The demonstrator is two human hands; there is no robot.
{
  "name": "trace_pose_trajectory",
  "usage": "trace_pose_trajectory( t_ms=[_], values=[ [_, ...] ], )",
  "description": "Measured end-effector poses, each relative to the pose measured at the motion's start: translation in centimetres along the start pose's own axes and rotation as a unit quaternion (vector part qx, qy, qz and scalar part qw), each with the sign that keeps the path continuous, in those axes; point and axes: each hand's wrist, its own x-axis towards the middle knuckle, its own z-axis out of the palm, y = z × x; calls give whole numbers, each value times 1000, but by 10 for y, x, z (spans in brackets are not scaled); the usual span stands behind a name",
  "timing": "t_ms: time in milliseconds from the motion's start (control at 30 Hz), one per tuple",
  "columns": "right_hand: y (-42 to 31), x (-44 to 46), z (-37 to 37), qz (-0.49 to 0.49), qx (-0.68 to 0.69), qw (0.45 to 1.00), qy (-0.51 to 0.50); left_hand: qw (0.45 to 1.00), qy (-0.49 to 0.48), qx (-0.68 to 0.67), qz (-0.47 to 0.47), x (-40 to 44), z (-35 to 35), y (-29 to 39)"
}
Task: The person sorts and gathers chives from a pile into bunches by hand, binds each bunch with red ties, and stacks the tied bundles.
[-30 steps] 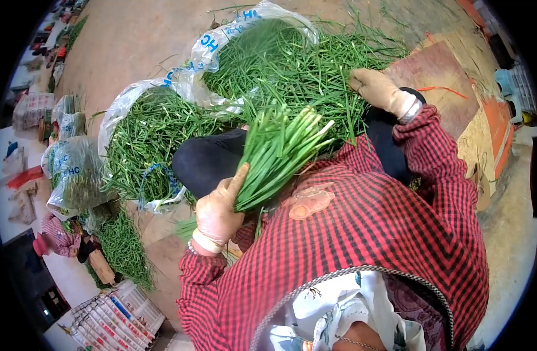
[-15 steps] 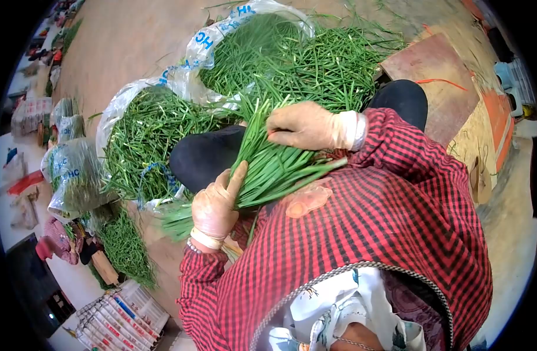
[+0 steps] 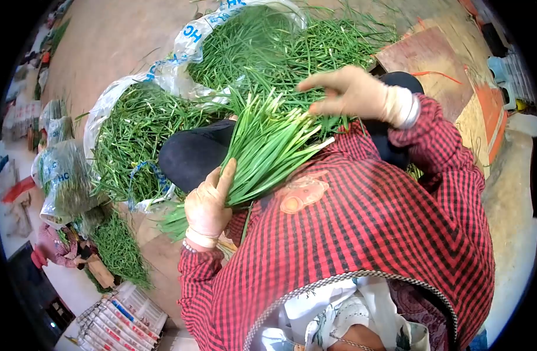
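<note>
My left hand (image 3: pixel 208 203), in a thin pale glove, is closed round the lower part of a bunch of green chives (image 3: pixel 265 155). The bunch lies slanted over my lap. Its pale cut ends fan out toward the upper right, and the leaf tips trail out behind my left hand. My right hand (image 3: pixel 353 93), gloved as well, hovers just beyond the pale ends with its fingers stretched and apart, holding nothing. Loose chives (image 3: pixel 333 58) are heaped in front of my knees, and another heap of chives (image 3: pixel 142 131) sits at the left on a plastic bag (image 3: pixel 186 82).
Wrapped bundles (image 3: pixel 66 175) stand on the floor at the left, near a second person (image 3: pixel 55 243) beside more loose greens (image 3: pixel 119 245). A stack of printed sacks or papers (image 3: pixel 122 316) lies at lower left. Flat boards (image 3: pixel 429 64) rest to my right.
My right hand has let go of the bunch's upper part and moved up and right, its fingers opening. The pale ends now spread wider. My left hand keeps its grip.
</note>
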Motion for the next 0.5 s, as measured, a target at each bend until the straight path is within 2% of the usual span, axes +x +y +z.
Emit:
trace_pose_trajectory(
  t_ms=[67,133,200,333,400,467,500],
  values=[
    [-22,-1,26,-95,-119,987,-43,1000,3,7,9,3,-1,1],
    [-16,3,57,-171,-141,974,-43,1000,-8,12,17,5,-4,2],
    [-16,8,63,-175,-140,973,-49,1000,-10,15,16,3,-4,2],
    [-10,-7,49,-173,-55,980,-81,1000,5,-2,2,-2,-3,1],
    [-2,-15,25,-61,-34,987,-146,999,27,-8,23,-3,1,-4],
    [26,-24,1,-37,-15,998,-48,999,25,-7,21,-3,2,-5],
    [43,-26,-16,30,-32,999,-6,999,25,-9,22,-4,1,-4]
  ],
)
